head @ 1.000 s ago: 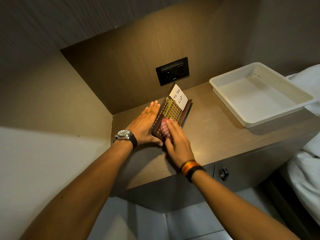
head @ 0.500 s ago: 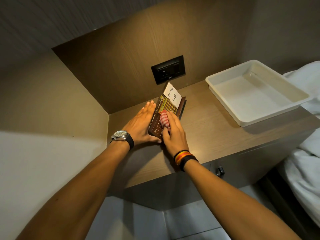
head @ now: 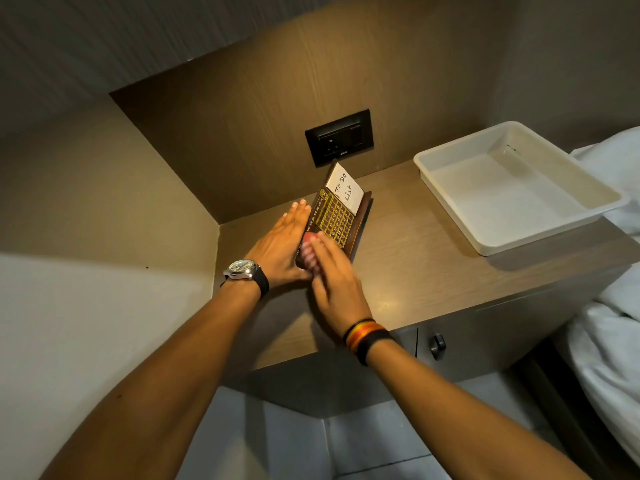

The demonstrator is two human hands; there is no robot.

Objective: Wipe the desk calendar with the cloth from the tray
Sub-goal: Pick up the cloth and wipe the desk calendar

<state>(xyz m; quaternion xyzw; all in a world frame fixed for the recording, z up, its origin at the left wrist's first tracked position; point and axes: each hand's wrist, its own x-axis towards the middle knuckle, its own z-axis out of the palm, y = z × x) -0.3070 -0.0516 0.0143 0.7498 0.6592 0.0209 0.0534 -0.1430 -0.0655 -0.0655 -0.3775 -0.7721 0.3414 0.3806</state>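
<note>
Right hand (head: 337,278) slid cloth (head: 309,252) down calendar (head: 337,216), tray (head: 460,216) empty

Both forearms are bare; a silver watch (head: 242,267) on a black strap circles the left wrist, striped orange-and-black bands (head: 366,337) the right.

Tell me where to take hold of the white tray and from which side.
Judging by its shape, grip the white tray by its near long rim, coming from the front. The rim flares outward, nothing lies inside, and that edge faces the person. Bedding crowds the right end.
</note>
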